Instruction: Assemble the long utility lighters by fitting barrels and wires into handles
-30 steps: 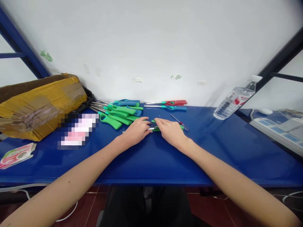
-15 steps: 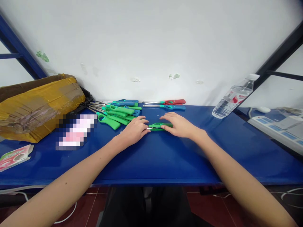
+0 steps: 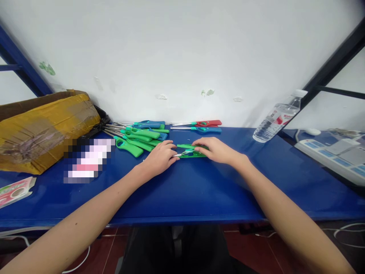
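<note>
Over the table middle, a green long-nosed gas lighter (image 3: 188, 153) lies between my hands, parts of its handle looking separated. My left hand (image 3: 162, 155) is closed around its metal tube, with thumb and fingers near the tube's end at the handle. Curled over the right end of the green handle is my right hand (image 3: 215, 149), thumb and fingers pinching it. Fingers hide much of the handle's right part. Left of my left hand lies a pile of green and blue gas lighters (image 3: 142, 134), metal tubes pointing left.
By the wall lie a red gas lighter (image 3: 209, 123) and a blue one (image 3: 209, 130). A taped cardboard box (image 3: 54, 129) stands left. To the right are a water bottle (image 3: 278, 118), leaning in view, and a white power strip (image 3: 327, 152). The blue table (image 3: 182, 194) ends in front of me.
The green handle now shows a strip apart from its lower part, with the inside exposed. My right hand's fingers have closed in on it. My left hand stays at the tube.
</note>
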`<state>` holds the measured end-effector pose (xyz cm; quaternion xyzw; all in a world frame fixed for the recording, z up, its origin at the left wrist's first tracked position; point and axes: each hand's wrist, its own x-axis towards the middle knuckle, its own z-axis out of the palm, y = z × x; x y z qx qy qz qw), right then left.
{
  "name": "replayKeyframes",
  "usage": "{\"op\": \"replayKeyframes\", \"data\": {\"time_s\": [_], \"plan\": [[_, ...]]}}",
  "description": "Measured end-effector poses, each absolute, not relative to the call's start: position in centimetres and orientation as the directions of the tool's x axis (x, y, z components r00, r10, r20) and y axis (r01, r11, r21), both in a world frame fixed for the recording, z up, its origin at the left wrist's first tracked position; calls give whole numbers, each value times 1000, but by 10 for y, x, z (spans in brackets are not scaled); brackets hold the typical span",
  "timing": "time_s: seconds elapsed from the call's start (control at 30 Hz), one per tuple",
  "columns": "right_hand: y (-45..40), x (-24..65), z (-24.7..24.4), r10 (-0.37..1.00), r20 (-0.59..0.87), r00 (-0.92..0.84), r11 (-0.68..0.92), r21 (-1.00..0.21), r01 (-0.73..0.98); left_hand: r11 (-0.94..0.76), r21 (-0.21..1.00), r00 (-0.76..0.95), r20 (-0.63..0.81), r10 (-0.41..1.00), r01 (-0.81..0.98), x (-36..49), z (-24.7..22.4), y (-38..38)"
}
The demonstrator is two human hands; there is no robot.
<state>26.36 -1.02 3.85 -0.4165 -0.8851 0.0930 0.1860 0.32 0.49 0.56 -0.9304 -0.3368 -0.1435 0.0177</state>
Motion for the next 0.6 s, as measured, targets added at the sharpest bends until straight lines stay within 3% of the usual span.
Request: {"op": "replayKeyframes", "data": {"time_s": [0.13, 0.43, 0.6], "plan": [[-8, 264, 35, 769, 322, -553, 638, -319, 701, -764, 88, 720, 278, 636, 640, 4, 7, 4], [-5, 267, 36, 785, 326, -526, 618, -360, 699, -788, 79, 718, 365, 593, 611, 3, 8, 4], [-3, 266, 31, 837, 329, -438, 548, -487, 680, -803, 63, 735, 364, 572, 593, 2, 9, 4]]}}
